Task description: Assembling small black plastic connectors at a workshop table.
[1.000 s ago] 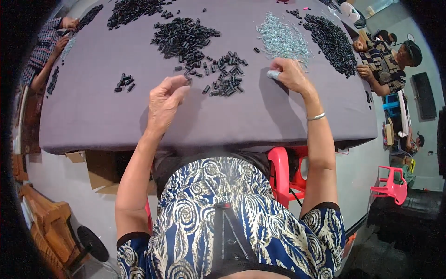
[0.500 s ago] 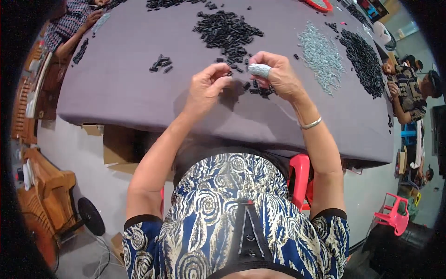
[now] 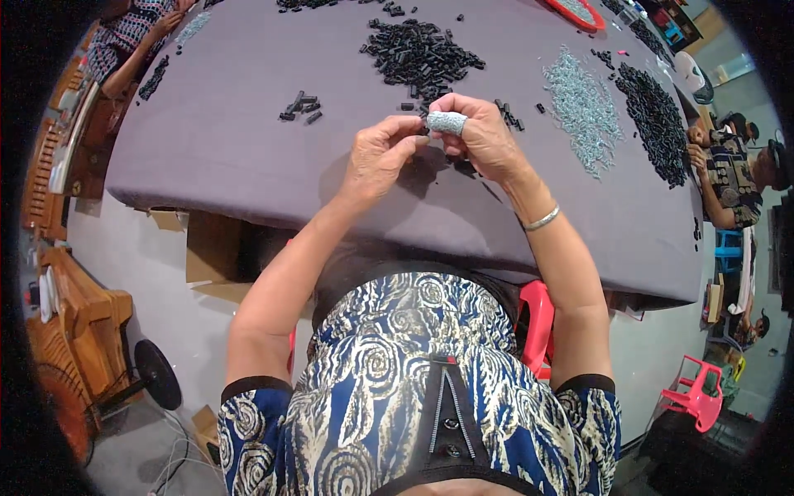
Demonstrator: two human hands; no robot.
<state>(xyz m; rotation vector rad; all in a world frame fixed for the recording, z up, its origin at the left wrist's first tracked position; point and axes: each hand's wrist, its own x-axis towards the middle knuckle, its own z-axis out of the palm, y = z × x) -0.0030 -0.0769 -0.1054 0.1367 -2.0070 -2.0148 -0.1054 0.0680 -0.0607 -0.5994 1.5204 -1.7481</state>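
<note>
My left hand pinches a small black piece, mostly hidden by the fingertips. Close against it on the right is my right hand, its fingers curled together; what they grip, if anything, is hidden. A silvery-grey wrap covers one finger of the right hand. Both hands are over the near part of the grey-covered table. Just beyond them lies a heap of short black cylinders. A few more black cylinders lie to the left, and some are partly hidden beneath the right hand.
On the right are a spread of small silvery pieces and a long black heap. A red-rimmed tray is at the far edge. Other people sit at the left and right. A red chair stands on the floor.
My hands have come together, the left moving right and the right moving slightly left, so the black piece now meets the right fingertips. The whole view has shifted a little.
</note>
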